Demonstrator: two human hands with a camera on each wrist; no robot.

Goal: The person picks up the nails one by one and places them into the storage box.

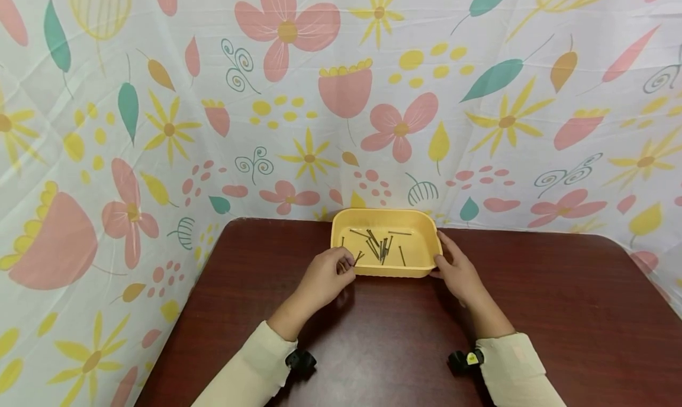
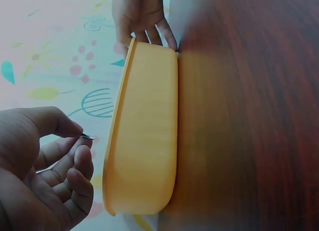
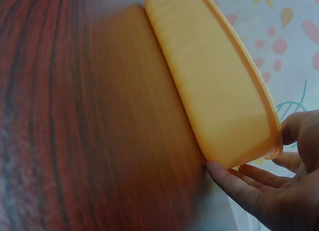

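Observation:
A yellow plastic tray (image 1: 421, 235) rests at the back of the table, with several dark nails (image 1: 402, 256) scattered inside, most of them bunched near its middle. My left hand (image 1: 327, 276) is at the tray's front left corner. Its thumb and fingertips pinch a thin nail (image 2: 87, 137), of which only a short metallic end shows in the left wrist view. My right hand (image 1: 458, 272) holds the tray's right end, the thumb at the rim and other fingers along the end wall. One fingertip (image 3: 213, 167) touches the bottom corner.
The dark red wooden table (image 1: 394, 342) carries the tray close to its far edge. A white cloth with flowers and leaves (image 1: 458, 158) hangs right behind and down the left side. Each wrist wears a small black camera (image 1: 301, 362).

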